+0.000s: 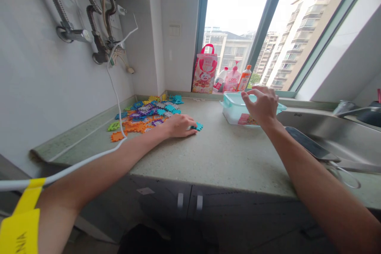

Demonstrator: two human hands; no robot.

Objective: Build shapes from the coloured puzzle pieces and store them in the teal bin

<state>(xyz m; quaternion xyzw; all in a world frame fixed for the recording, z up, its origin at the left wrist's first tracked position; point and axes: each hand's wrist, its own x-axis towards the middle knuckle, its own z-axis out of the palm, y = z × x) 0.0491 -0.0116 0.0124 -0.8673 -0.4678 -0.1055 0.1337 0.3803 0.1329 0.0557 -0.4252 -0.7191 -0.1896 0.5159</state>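
Observation:
My left hand [182,126] rests low over the countertop, its fingers closed on a teal toy building piece [198,126] with notched edges. Just left of it lies a loose heap of coloured interlocking pieces [135,127] in orange, purple, blue, teal, green and yellow. My right hand [262,103] is raised at the clear teal plastic box [230,110], thumb and fingers apart, with nothing visible in its grasp. Whether it touches the box rim I cannot tell. A printed label [247,119] shows on the box's front.
A steel sink [351,139] with a faucet [342,107] is at the right. On the windowsill stand a pink bag [205,73] and several bottles [232,79]. A white cable [114,95] hangs across the heap and my left arm. Pipes [98,27] line the left wall.

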